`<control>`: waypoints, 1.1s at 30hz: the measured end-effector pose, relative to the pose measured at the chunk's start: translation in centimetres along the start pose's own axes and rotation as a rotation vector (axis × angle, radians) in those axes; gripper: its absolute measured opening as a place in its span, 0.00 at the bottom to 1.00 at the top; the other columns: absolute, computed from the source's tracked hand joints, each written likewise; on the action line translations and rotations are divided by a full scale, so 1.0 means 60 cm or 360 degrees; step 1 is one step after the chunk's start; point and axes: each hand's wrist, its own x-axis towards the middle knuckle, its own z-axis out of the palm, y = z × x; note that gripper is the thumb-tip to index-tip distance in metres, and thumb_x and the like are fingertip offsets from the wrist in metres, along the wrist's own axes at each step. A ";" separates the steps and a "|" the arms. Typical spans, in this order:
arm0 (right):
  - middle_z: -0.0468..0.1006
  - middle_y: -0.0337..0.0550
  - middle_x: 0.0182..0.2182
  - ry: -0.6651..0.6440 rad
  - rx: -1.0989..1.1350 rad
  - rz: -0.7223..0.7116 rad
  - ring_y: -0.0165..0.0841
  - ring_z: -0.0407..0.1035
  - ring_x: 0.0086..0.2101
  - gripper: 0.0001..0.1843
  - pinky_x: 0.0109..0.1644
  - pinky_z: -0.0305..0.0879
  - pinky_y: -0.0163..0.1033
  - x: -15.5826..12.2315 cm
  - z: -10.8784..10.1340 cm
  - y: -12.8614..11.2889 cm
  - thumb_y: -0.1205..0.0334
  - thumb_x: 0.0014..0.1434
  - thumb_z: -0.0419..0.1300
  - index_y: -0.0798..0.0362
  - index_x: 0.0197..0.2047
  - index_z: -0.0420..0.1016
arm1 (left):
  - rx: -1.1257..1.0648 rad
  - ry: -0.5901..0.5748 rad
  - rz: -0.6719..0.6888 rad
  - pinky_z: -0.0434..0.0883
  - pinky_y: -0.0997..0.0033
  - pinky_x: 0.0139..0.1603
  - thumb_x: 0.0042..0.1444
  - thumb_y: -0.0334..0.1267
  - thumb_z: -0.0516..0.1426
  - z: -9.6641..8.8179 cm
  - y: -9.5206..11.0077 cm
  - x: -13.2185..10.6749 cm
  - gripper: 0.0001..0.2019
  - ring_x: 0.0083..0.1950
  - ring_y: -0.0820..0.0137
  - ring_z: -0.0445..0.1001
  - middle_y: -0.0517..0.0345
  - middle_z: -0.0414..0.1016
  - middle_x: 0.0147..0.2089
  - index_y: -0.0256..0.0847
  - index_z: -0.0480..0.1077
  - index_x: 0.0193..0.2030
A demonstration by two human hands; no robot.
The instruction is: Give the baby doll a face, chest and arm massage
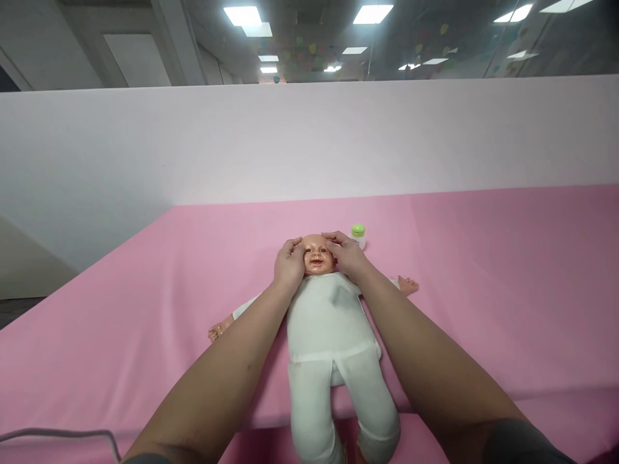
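Observation:
A baby doll [333, 316] in a white top and white trousers lies on its back, face up, arms spread to the sides. My left hand [289, 263] rests along the left side of the doll's head [317, 256], its thumb near the eye and its fingers together. On the other side of the head lies my right hand [349, 254], fingers stretched over the brow and temple, thumb by the eye. Both palms touch the head without closing round it. The doll's ears are hidden behind my hands.
Pink padded sheet [483, 290] covers the surface under the doll. A small bottle with a green cap [358, 230] stands just behind my right hand. At the back is a white low wall [309, 142] with glass above it. A grey cable [62, 433] lies at the lower left.

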 end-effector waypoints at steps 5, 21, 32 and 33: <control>0.78 0.43 0.55 0.0013 -0.0153 -0.0039 0.39 0.74 0.49 0.28 0.54 0.72 0.46 -0.013 0.010 -0.021 0.43 0.52 0.72 0.44 0.53 0.77 | 0.0003 -0.0007 -0.0048 0.73 0.61 0.56 0.59 0.52 0.63 -0.003 0.020 -0.012 0.21 0.53 0.59 0.78 0.52 0.80 0.52 0.46 0.75 0.56; 0.79 0.41 0.50 0.0035 0.0098 0.0087 0.38 0.73 0.48 0.23 0.55 0.71 0.48 0.003 0.004 0.000 0.46 0.56 0.66 0.44 0.52 0.79 | 0.0053 0.0038 -0.0073 0.73 0.62 0.57 0.62 0.46 0.59 0.001 0.027 -0.010 0.15 0.55 0.60 0.77 0.54 0.80 0.51 0.47 0.76 0.54; 0.79 0.44 0.49 0.0179 -0.0098 0.0022 0.40 0.73 0.50 0.29 0.57 0.71 0.48 -0.010 0.017 -0.018 0.40 0.48 0.74 0.46 0.49 0.78 | 0.0014 -0.0022 -0.0075 0.73 0.62 0.55 0.57 0.53 0.66 0.003 0.030 -0.015 0.24 0.52 0.59 0.78 0.51 0.79 0.52 0.45 0.75 0.57; 0.79 0.43 0.49 0.0166 -0.0055 0.0026 0.40 0.73 0.50 0.28 0.57 0.71 0.48 -0.006 0.017 -0.013 0.41 0.50 0.73 0.46 0.49 0.78 | 0.0014 -0.0024 -0.0079 0.73 0.62 0.55 0.57 0.53 0.65 0.003 0.028 -0.014 0.24 0.52 0.59 0.78 0.51 0.79 0.52 0.45 0.75 0.57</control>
